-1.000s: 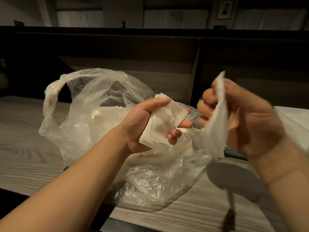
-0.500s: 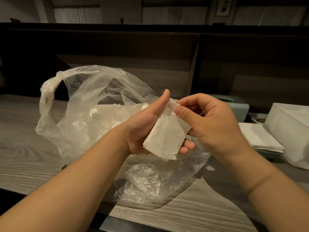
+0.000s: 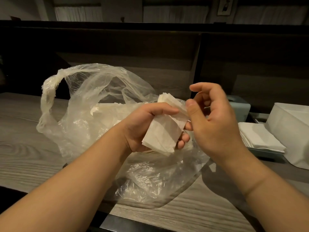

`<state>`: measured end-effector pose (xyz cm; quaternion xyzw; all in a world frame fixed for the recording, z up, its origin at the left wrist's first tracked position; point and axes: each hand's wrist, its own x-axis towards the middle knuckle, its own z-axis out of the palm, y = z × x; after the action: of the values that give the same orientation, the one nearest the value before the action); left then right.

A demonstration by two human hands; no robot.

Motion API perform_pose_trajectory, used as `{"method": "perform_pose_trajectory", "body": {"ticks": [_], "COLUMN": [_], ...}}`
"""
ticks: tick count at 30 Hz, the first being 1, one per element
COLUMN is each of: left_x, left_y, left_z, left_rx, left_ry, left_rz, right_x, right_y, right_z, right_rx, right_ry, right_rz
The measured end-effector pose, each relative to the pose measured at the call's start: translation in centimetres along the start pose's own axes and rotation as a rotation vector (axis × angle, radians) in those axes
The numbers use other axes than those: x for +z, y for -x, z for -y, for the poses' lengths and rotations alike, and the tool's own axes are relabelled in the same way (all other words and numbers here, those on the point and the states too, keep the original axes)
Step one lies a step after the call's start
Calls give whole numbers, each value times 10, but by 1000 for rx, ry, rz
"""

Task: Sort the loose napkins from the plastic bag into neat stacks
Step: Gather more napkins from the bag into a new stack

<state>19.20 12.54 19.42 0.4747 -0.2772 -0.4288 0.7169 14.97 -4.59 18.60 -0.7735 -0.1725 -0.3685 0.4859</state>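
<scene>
- Holding a small bunch of thin, square, off-white paper napkins (image 3: 164,131), the left hand (image 3: 147,128) has its thumb on top and its fingers curled under, so the bunch is squeezed in the middle.
- The bunch sits just above the crinkly clear plastic bag (image 3: 93,104), near the bag's right side. Its long way runs from low and close to the person up to high and far away.
- The top corners of the bunch fan out and lean toward the right hand (image 3: 215,124), which is just beside the bunch on its right.
- The right thumb (image 3: 194,109) touches the loose top edge of the napkins. The other right fingers are bent and spread a little. They hold nothing that I can see, and part of them is blurry.
- The right hand is the one nearer the loose corners, so I think it should pinch one sheet there and peel it away to the right.
- More pale napkins (image 3: 107,113) lie inside the plastic bag, to the left of the held bunch.
- Right of the bag, a flat pile of white napkins (image 3: 260,138) rests on a pale blue tray (image 3: 269,155), next to a tall white paper pack (image 3: 292,131).
- All of it sits on a grey wood-look table (image 3: 25,144).
- The sheets are thin and may stick, so two could come off together.
</scene>
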Motion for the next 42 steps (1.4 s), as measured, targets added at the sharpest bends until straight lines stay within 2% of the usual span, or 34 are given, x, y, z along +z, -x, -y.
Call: {"method": "perform_pose_trajectory", "body": {"ticks": [2, 4, 8, 11, 13, 22, 26, 32, 36, 40, 42], "left_x": [-3, -5, -9, -12, -15, -15, -15, -16, -17, -17, -17], "left_y": [0, 1, 2, 1, 1, 1, 1, 1, 0, 0, 0], "left_z": [-2, -5, -11, -12, -11, -12, -12, -12, -12, -12, -12], "left_rx": [80, 181, 289, 314, 321, 311, 312, 313, 312, 316, 317], "left_ry": [137, 232, 380, 436, 447, 468, 457, 454, 455, 448, 444], "left_rz": [-32, -131, -287, -354, -367, -398, -413, -406, -414, -420, -427], "right_x": [0, 0, 0, -1, -2, -5, -4, -7, -5, 6, 8], "right_y": [-1, -2, -1, 1, 1, -2, -1, -3, -2, 1, 2], "right_z": [0, 0, -5, -6, -6, -10, -8, -6, -6, -8, -9], "right_rx": [49, 92, 132, 102, 60, 116, 159, 276, 362, 452, 464], "right_ry": [-100, -119, 131, 330, 435, 549, 541, 494, 547, 394, 428], "right_rz": [-46, -20, 267, 479, 559, 756, 740, 605, 680, 470, 420]}}
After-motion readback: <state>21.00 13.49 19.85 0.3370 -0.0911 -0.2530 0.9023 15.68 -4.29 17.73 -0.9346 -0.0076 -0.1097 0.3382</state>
